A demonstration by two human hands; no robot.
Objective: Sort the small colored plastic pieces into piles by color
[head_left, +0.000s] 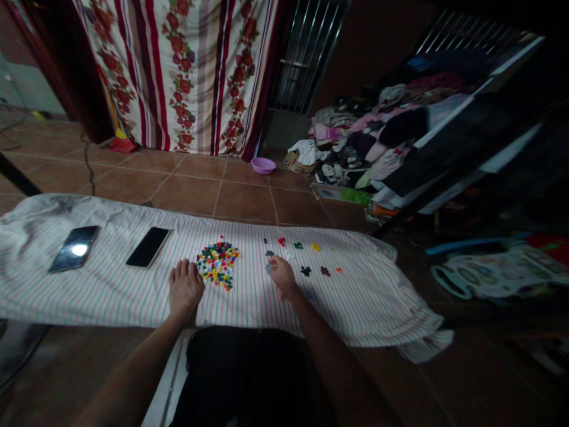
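A striped cloth [111,293] covers a low surface in front of me. On it lies a pile of small multicoloured beads [217,263]. My left hand [185,287] rests flat on the cloth just left of the pile, fingers stretched out. My right hand [281,274] is to the right of the pile, fingers curled in a pinch over a small pale bead. Beyond it lie small separate clusters by colour: blue [265,241], red [281,241], green [297,245], yellow [315,247], dark [306,271] and orange [338,270].
Two phones lie on the cloth at the left: one [74,248] reflecting light, one [148,247] dark. A purple bowl [263,165] sits on the tiled floor. A floral curtain [186,71] hangs behind. Heaped clothes [368,142] lie at the right.
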